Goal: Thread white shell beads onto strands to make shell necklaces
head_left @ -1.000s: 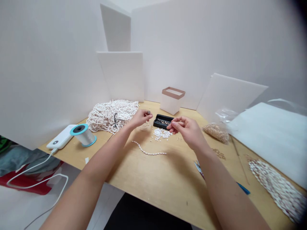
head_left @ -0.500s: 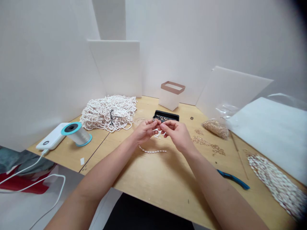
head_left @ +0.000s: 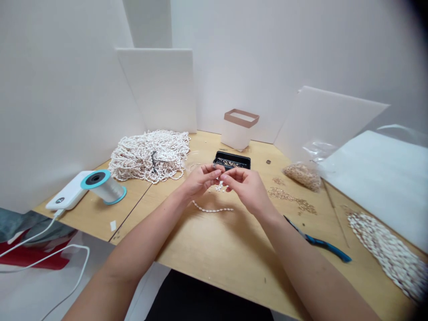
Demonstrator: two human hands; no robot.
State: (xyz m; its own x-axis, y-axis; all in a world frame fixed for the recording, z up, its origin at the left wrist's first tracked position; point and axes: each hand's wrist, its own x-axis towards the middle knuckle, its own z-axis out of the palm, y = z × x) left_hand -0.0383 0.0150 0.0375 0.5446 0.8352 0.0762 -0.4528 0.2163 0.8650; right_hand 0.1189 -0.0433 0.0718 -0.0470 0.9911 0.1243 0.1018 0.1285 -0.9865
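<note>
My left hand and my right hand meet at the fingertips in front of a black tray holding tiny beads. Whatever lies between the fingers is too small to make out, though a dark speck shows at the left fingertips. Just below them sits a small pile of white shell beads, partly hidden by my hands. A short strung strand of white beads lies on the wooden table beneath my hands, touching neither.
Left of my hands are a large heap of white bead strands, a spool of clear thread and a white power bank. To the right lie blue-handled pliers, a bag of tan beads and a strung bead bundle.
My hands have moved together from either side of the tray to fingertip contact in front of it. The view has shifted, and the blue-handled pliers now show fully.
</note>
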